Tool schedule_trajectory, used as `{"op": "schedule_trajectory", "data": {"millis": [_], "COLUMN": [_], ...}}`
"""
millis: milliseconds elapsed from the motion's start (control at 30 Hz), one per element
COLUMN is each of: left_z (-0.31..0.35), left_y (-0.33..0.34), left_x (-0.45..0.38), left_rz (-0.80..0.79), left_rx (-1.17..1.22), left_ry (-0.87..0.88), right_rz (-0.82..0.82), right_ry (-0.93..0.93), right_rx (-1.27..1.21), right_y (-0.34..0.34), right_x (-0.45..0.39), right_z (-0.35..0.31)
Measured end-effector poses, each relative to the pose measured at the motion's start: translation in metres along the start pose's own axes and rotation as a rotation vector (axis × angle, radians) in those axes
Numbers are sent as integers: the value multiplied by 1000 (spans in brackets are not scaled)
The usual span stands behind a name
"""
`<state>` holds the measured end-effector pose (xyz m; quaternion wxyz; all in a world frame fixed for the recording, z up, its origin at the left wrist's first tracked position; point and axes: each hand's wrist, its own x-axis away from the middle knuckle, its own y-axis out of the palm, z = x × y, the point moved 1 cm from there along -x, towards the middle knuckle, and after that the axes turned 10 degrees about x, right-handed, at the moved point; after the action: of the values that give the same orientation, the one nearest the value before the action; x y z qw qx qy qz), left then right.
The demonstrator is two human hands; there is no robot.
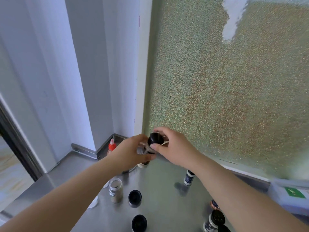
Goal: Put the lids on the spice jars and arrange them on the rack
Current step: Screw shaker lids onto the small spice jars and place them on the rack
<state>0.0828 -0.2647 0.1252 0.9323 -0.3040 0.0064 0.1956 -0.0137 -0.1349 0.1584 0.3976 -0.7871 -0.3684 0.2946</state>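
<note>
I hold a spice jar (145,149) above the steel counter, my left hand (128,153) wrapped around its body. My right hand (173,146) has its fingers on the jar's black lid (154,139). Below, an open glass jar (115,190) without a lid stands on the counter. Two black lids (134,196) (139,223) lie near it. A capped jar (189,177) stands under my right forearm, and more jars (214,218) sit at the lower right. No rack can be made out.
The steel counter (160,198) runs to a frosted window (234,89) on the right and a white wall corner at the back. A red-capped bottle (111,146) stands in the back corner. A white box with a green label (294,192) sits at the right.
</note>
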Motion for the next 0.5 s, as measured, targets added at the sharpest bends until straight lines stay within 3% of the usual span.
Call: {"op": "schedule_trajectory", "data": {"millis": [267,500], "left_z": [-63,-118], "left_y": [-30,-38], "left_x": [-16,-35], "left_rz": [70,56], "left_rx": [-152,-160], "left_ry": [-107,-168], "right_rz": [-144,-230], "right_ry": [164,118], "right_rx": [3,110], "right_y": [66,152], "right_x": [-54,-130], "right_z": [44,63]}}
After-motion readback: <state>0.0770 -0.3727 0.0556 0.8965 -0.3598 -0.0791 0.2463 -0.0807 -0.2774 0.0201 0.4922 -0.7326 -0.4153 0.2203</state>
